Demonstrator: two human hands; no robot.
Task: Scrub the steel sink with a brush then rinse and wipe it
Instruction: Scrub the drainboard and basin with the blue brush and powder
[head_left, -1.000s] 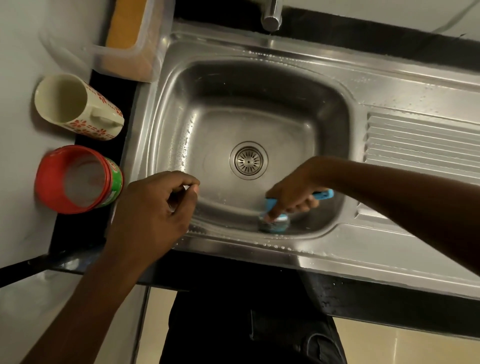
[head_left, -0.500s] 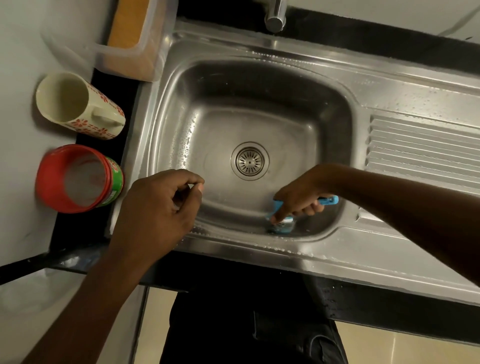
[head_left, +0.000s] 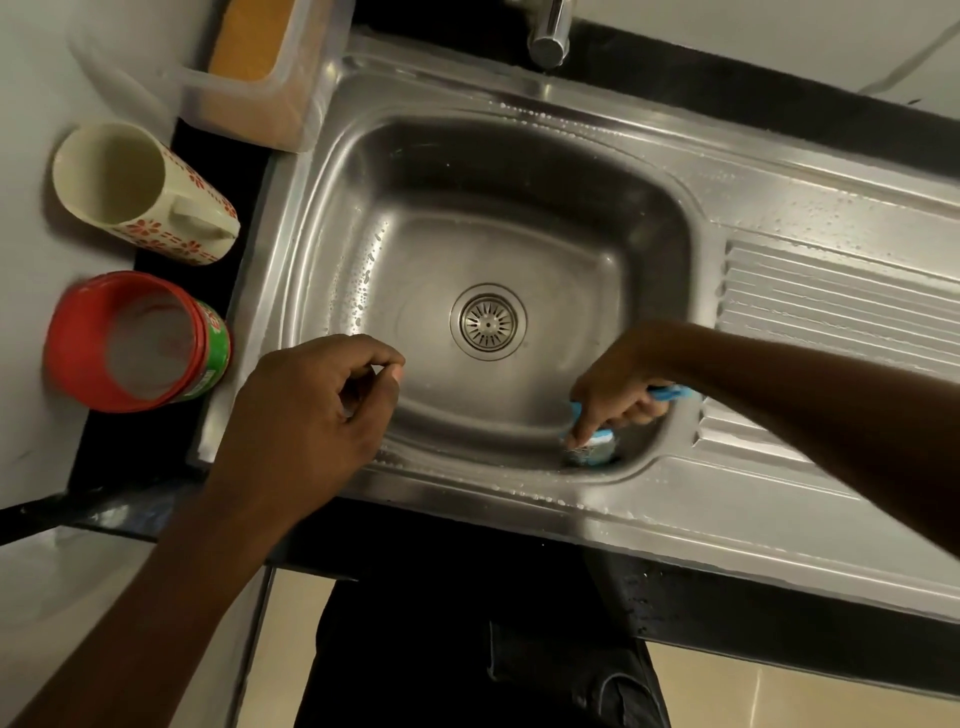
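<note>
A flowered mug (head_left: 140, 192) and a red jar (head_left: 135, 343) sit left of the steel sink (head_left: 519, 208). The left hand (head_left: 306, 421) hovers over the sink's near-left rim, fingers curled, with nothing visible in it. The right hand (head_left: 618, 389) grips the blue brush (head_left: 592, 451), its forefinger pressing the head into the basin's near-right corner.

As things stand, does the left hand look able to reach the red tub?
Probably yes: the left hand is over the near rim of the sink, seemingly empty, and the red tub stands just left of it, nothing between them.
</note>
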